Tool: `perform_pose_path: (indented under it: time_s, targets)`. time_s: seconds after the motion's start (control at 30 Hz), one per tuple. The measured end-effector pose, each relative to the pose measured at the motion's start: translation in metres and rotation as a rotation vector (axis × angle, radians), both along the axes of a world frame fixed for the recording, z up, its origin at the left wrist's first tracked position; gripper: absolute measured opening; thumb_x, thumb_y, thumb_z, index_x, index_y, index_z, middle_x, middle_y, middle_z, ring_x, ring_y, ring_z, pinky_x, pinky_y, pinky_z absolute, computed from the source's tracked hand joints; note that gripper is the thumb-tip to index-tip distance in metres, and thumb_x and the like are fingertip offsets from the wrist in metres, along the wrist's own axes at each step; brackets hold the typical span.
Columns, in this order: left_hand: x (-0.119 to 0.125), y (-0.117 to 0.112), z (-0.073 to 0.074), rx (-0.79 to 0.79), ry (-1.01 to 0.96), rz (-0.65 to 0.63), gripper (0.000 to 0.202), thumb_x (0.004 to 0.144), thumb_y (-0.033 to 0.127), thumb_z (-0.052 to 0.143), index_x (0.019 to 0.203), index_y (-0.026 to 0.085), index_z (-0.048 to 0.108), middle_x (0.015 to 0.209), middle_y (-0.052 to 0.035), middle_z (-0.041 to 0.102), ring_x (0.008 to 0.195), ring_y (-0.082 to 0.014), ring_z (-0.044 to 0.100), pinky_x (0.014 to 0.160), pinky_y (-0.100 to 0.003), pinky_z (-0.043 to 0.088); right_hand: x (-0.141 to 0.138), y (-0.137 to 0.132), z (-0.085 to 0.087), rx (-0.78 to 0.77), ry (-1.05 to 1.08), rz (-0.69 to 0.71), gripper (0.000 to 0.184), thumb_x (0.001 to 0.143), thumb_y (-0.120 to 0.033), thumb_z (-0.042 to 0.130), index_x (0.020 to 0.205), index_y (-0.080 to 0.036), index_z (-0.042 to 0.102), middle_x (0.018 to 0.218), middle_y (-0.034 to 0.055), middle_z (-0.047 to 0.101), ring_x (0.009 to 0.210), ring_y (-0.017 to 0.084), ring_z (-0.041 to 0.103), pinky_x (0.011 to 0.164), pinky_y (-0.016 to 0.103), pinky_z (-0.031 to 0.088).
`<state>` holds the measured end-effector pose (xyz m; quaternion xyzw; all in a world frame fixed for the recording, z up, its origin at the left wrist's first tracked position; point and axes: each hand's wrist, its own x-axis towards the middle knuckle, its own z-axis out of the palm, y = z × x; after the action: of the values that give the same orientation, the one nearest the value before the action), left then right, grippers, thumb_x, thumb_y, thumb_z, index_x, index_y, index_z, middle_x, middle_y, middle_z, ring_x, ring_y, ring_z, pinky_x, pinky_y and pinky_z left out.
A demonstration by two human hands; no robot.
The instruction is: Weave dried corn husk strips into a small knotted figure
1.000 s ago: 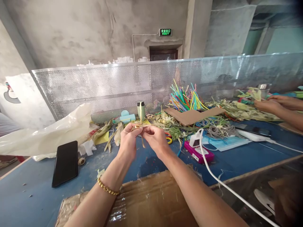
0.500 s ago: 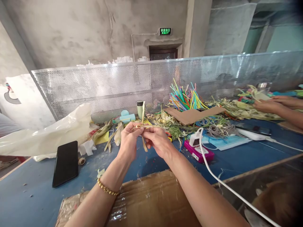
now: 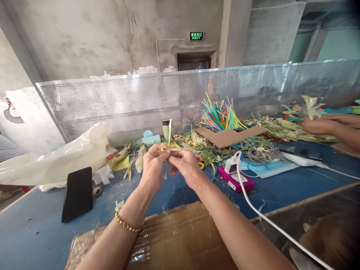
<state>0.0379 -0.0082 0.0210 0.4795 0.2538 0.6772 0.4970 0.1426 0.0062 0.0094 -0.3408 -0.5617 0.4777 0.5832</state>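
Note:
My left hand (image 3: 152, 163) is closed, pinching pale yellow corn husk strips (image 3: 170, 133) where they cross. Close beside it, my right hand (image 3: 186, 165) also pinches the strips, fingertips nearly touching the left ones. One strip stands upright above my fingers; another runs sideways along the right hand. A narrow end hangs below between the hands. My fingers partly hide the crossing. Just behind are a green tumbler (image 3: 166, 132) with a dark lid and a light blue cylinder (image 3: 151, 140). Dried husks (image 3: 140, 159) lie left of my hands.
A black phone (image 3: 77, 194) lies at left near a plastic sheet (image 3: 81, 150). Cardboard (image 3: 180, 236) is under my forearms. Rightward are a magenta power strip (image 3: 236, 179) with a white cable, a blue mask (image 3: 270, 168), colourful pipe cleaners (image 3: 221, 114) and a co-worker's hands (image 3: 323, 125).
The strip's lower end hanging between my hands has shifted left and shows less. My hands stay nearly in place. At right, the co-worker's hands have raised and turned a husk piece.

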Motion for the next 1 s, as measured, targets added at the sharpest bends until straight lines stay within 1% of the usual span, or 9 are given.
perform_pose_path:
  time_s: [0.1, 0.2, 0.33, 0.4, 0.53, 0.63, 0.73, 1.0]
  targets:
    - [0.0007, -0.0013, 0.0008, -0.002, -0.003, -0.027, 0.023, 0.067, 0.022, 0.081, 0.072, 0.018, 0.058, 0.063, 0.001, 0.065, 0.044, -0.0104, 0.052, 0.041, -0.022, 0.041, -0.0007, -0.0007, 0.0002, 0.025, -0.001, -0.004, 0.013, 0.064, -0.025, 0.065, 0.057, -0.018, 0.059, 0.046, -0.0047, 0.053, 0.038, 0.008, 0.046, 0.039, 0.023, 0.039]
    - [0.0007, -0.0015, 0.0006, 0.019, -0.005, -0.025, 0.024, 0.068, 0.023, 0.081, 0.072, 0.019, 0.058, 0.06, 0.002, 0.063, 0.042, -0.0098, 0.05, 0.038, -0.022, 0.039, -0.0017, -0.0016, 0.001, 0.042, -0.011, -0.026, 0.013, 0.065, -0.025, 0.064, 0.056, -0.018, 0.058, 0.045, -0.0046, 0.052, 0.038, 0.009, 0.046, 0.04, 0.023, 0.04]
    - [0.0008, -0.0015, 0.0007, 0.012, -0.003, -0.025, 0.026, 0.067, 0.025, 0.083, 0.073, 0.018, 0.058, 0.058, 0.0023, 0.062, 0.038, -0.0092, 0.048, 0.036, -0.022, 0.037, -0.0019, -0.0026, 0.0028, 0.048, -0.031, -0.047, 0.014, 0.065, -0.023, 0.065, 0.055, -0.019, 0.057, 0.044, -0.0044, 0.054, 0.038, 0.009, 0.047, 0.04, 0.023, 0.039]
    - [0.0007, -0.0008, 0.0006, 0.014, -0.004, -0.026, 0.026, 0.066, 0.024, 0.083, 0.073, 0.018, 0.058, 0.059, 0.0018, 0.063, 0.038, -0.0096, 0.048, 0.036, -0.023, 0.038, -0.0012, -0.0023, 0.0031, 0.043, -0.03, -0.037, 0.014, 0.066, -0.024, 0.066, 0.056, -0.019, 0.057, 0.044, -0.0043, 0.054, 0.037, 0.009, 0.048, 0.039, 0.023, 0.039]
    - [-0.0003, 0.0008, 0.0002, 0.025, 0.008, -0.021, 0.024, 0.066, 0.023, 0.081, 0.075, 0.019, 0.059, 0.057, 0.0023, 0.061, 0.039, -0.0124, 0.052, 0.035, -0.024, 0.04, 0.001, 0.0001, 0.0008, 0.009, 0.037, 0.039, 0.01, 0.063, -0.023, 0.068, 0.058, -0.017, 0.062, 0.047, -0.0039, 0.057, 0.039, 0.009, 0.049, 0.038, 0.023, 0.043]
    - [-0.0009, 0.001, 0.0004, 0.025, 0.013, -0.01, 0.026, 0.065, 0.023, 0.082, 0.075, 0.018, 0.059, 0.058, 0.0019, 0.062, 0.04, -0.0117, 0.052, 0.036, -0.024, 0.041, 0.0023, 0.002, -0.002, -0.012, 0.073, 0.072, 0.01, 0.062, -0.024, 0.071, 0.061, -0.017, 0.065, 0.049, -0.004, 0.057, 0.04, 0.008, 0.048, 0.036, 0.022, 0.043]
    - [-0.001, 0.001, 0.0003, 0.024, 0.01, -0.01, 0.026, 0.065, 0.022, 0.082, 0.075, 0.017, 0.059, 0.06, 0.0014, 0.063, 0.041, -0.0109, 0.053, 0.038, -0.023, 0.041, 0.0029, 0.0026, -0.003, -0.031, 0.073, 0.069, 0.011, 0.061, -0.024, 0.071, 0.062, -0.016, 0.065, 0.049, -0.0038, 0.057, 0.04, 0.008, 0.048, 0.035, 0.021, 0.042]
    - [-0.0013, 0.0035, -0.0034, 0.045, 0.005, 0.004, 0.022, 0.066, 0.022, 0.082, 0.075, 0.017, 0.062, 0.058, 0.0017, 0.061, 0.044, -0.0115, 0.055, 0.04, -0.022, 0.043, 0.0016, 0.0013, -0.0014, -0.034, 0.028, 0.036, 0.014, 0.063, -0.026, 0.071, 0.058, -0.017, 0.062, 0.046, -0.0037, 0.055, 0.038, 0.008, 0.046, 0.034, 0.021, 0.042]
